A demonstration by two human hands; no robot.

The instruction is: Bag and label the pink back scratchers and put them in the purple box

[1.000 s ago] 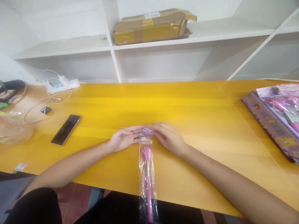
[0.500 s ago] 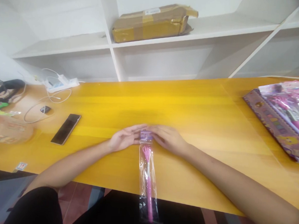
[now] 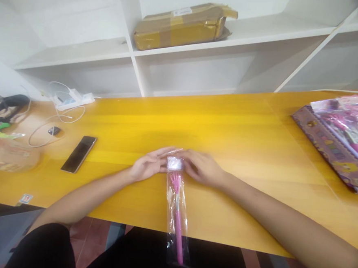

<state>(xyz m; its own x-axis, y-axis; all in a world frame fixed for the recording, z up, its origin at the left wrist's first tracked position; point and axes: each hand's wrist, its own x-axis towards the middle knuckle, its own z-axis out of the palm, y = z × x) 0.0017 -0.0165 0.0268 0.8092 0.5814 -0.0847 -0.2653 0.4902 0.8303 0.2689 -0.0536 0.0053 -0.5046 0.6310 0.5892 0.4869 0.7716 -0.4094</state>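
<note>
A pink back scratcher (image 3: pixel 178 226) with a small hand-shaped head and a silver shaft lies inside a clear plastic bag (image 3: pixel 168 231). The bag hangs past the table's front edge at its lower end. At its top, a shiny header card (image 3: pixel 175 163) catches the light. My left hand (image 3: pixel 148 163) grips the left side of the bag's top, its fingers reaching behind it. On the other side my right hand (image 3: pixel 203 166) has its curled fingers at the top right corner of the bag. Both sets of fingertips are partly hidden.
At the right stands a purple printed display box (image 3: pixel 328 150) full of similar bagged pink scratchers. A phone (image 3: pixel 79 154), a power strip (image 3: pixel 75 101) with cables and a clear plastic container (image 3: pixel 10 155) lie left. A taped cardboard box (image 3: pixel 180 28) sits on the white shelf behind.
The bag's top has tilted slightly, so the header that looked purple now shines whitish, and a strip of clear film shows above it. Both hands stay nearly in place.
</note>
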